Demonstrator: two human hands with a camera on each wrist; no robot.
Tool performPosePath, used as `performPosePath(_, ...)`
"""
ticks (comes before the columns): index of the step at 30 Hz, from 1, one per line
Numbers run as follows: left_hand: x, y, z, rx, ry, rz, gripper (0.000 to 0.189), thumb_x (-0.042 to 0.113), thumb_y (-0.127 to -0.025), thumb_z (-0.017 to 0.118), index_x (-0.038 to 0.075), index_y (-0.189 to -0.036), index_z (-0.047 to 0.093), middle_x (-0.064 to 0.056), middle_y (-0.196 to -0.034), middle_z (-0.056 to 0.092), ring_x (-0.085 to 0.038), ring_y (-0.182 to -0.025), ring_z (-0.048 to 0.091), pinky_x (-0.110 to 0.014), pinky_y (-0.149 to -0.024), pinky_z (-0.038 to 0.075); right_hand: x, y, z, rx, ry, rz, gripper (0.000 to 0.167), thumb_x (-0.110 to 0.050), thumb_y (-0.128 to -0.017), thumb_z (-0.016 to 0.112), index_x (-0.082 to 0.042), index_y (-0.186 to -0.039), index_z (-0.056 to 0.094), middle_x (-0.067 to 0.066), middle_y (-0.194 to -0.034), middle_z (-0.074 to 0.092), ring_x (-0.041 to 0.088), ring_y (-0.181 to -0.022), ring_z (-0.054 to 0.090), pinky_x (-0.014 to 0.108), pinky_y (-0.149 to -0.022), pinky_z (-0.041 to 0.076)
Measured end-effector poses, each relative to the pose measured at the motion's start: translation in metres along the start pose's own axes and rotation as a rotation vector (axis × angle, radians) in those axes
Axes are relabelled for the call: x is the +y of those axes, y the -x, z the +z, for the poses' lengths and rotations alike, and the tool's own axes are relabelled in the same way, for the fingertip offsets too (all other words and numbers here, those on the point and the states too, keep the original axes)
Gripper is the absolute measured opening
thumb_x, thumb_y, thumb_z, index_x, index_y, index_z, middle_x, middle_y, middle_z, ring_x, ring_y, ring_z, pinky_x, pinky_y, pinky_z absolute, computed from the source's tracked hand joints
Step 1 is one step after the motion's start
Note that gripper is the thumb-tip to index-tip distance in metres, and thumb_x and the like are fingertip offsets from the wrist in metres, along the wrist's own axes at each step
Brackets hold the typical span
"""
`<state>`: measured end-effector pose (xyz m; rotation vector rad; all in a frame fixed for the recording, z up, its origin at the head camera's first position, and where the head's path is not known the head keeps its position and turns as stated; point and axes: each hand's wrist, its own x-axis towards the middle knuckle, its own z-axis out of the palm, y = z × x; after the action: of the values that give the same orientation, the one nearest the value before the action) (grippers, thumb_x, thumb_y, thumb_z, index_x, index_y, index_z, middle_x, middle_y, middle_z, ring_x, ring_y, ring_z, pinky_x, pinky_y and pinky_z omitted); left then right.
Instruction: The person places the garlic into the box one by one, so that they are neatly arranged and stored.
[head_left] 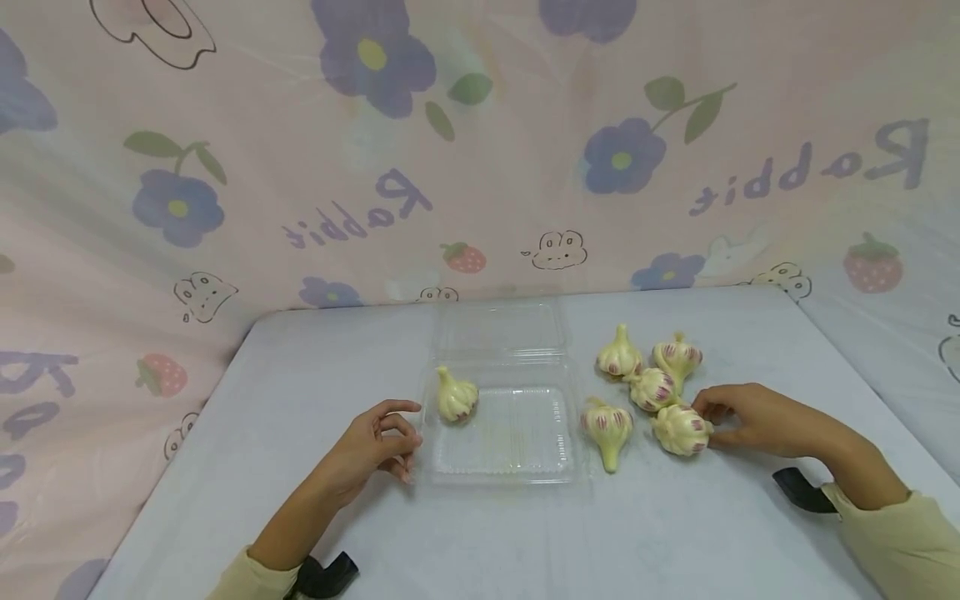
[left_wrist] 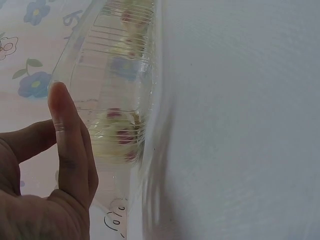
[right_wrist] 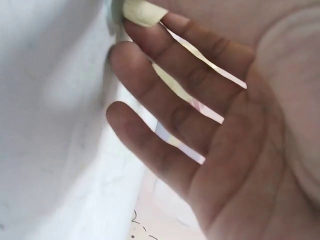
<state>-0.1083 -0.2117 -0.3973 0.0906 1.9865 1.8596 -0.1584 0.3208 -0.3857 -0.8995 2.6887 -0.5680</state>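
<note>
A clear plastic box [head_left: 498, 479] with its lid [head_left: 498, 329] laid back sits mid-table. Inside it, at the far left, is one garlic bulb [head_left: 457, 396]. My left hand [head_left: 375, 446] is at the box's left edge, fingers loosely bent, fingertips right at the rim in the left wrist view. My right hand [head_left: 765, 421] reaches the right side of the nearest garlic bulb [head_left: 681, 430] in a cluster. In the right wrist view the fingers [right_wrist: 165, 95] are spread and fairly straight, with a bit of pale garlic [right_wrist: 144, 12] beyond the upper fingertips.
More garlic bulbs [head_left: 619, 354] lie right of the box, one bulb [head_left: 608, 429] close to its right side with its stem toward me. A white cloth covers the table [head_left: 315, 358]. A printed curtain [head_left: 495, 192] hangs behind it. Black straps [head_left: 804, 490] are on both wrists.
</note>
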Motion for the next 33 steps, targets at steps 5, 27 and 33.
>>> performPosePath(5, 0.000, 0.000, -0.001, 0.006, 0.003, 0.000, 0.064, 0.005, -0.092, 0.067, -0.006, -0.145, 0.033, 0.003, -0.087, 0.060, -0.011, -0.059, 0.062, -0.027, -0.056, 0.060, 0.001, 0.004, -0.008, 0.026, 0.029, 0.024, 0.025, -0.038, -0.087, 0.075, -0.030, -0.110, 0.068, -0.017, -0.104, 0.067, -0.006, -0.092, 0.059, 0.026, -0.074, 0.054)
performPosePath(27, 0.001, 0.001, 0.001, 0.023, -0.026, -0.004, 0.063, 0.008, -0.092, 0.068, -0.005, -0.144, 0.035, 0.001, -0.089, 0.059, -0.012, -0.060, 0.062, -0.028, -0.057, 0.059, -0.006, 0.013, -0.012, 0.225, 0.040, -0.049, 0.031, -0.021, -0.086, 0.077, -0.027, -0.116, 0.070, -0.027, -0.096, 0.062, -0.008, -0.083, 0.054, 0.023, -0.067, 0.050)
performPosePath(33, 0.002, 0.002, 0.002, 0.025, -0.023, 0.004, 0.063, 0.007, -0.092, 0.068, -0.006, -0.145, 0.035, 0.001, -0.089, 0.059, -0.012, -0.060, 0.062, -0.028, -0.057, 0.059, -0.016, 0.011, -0.018, 0.262, 0.030, -0.094, 0.032, -0.019, -0.086, 0.077, -0.029, -0.115, 0.069, -0.026, -0.096, 0.063, -0.006, -0.084, 0.055, 0.022, -0.067, 0.048)
